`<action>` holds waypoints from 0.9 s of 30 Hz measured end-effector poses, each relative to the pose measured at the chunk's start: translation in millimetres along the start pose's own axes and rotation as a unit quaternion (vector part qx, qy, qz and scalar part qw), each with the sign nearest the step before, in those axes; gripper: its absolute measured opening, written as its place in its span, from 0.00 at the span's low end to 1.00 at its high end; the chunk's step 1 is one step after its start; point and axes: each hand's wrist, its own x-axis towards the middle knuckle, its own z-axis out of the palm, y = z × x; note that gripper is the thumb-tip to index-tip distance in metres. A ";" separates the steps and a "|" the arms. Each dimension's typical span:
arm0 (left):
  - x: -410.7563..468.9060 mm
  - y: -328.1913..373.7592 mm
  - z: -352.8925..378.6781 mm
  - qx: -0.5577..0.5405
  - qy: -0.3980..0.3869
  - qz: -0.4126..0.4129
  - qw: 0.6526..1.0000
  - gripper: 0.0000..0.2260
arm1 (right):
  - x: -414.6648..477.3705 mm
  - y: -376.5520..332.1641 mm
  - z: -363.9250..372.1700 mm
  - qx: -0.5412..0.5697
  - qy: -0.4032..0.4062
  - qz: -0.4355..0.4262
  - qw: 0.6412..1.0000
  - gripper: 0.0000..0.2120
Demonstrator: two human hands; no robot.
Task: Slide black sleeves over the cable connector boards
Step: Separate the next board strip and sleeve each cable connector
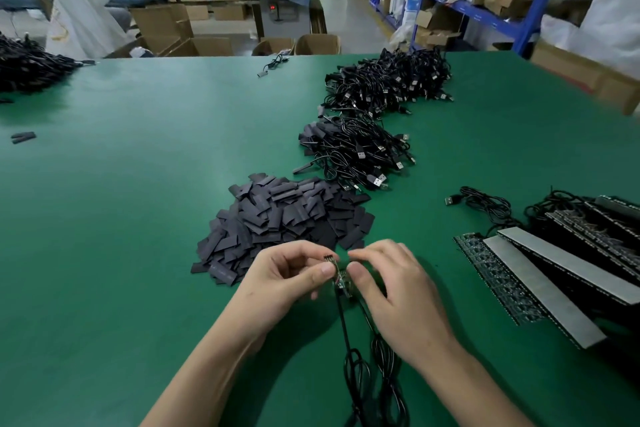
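Low in the middle of the head view, my left hand [284, 274] pinches a small connector board [341, 279] between thumb and fingers. My right hand [388, 282] is close against the same board, its thumb and forefinger curled at the board's right side. The board's black cable [349, 350] hangs down toward me in coils. Just beyond my hands lies a heap of flat black sleeves [280, 218] on the green table [138, 218]. No sleeve is plainly visible in either hand.
Two heaps of sleeved black USB cables, one nearer [356, 149] and one farther [388, 83], lie beyond the sleeves. Strips of boards with grey backing [554, 274] and loose cables fill the right. Another cable heap [27, 69] sits far left; blue shelving and cartons stand behind.
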 end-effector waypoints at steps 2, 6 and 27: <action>2.6 3.8 1.7 -0.004 0.034 0.009 0.999 0.05 | -0.9 -1.5 -1.0 0.077 0.013 -0.008 0.997 0.24; 6.7 14.0 7.3 0.013 0.012 0.034 0.999 0.04 | -3.0 -13.5 -2.4 0.298 -0.104 0.024 0.949 0.17; 72.3 -12.8 42.7 0.609 0.128 0.045 0.782 0.08 | 4.8 -3.9 -53.3 0.725 -0.076 0.177 0.661 0.15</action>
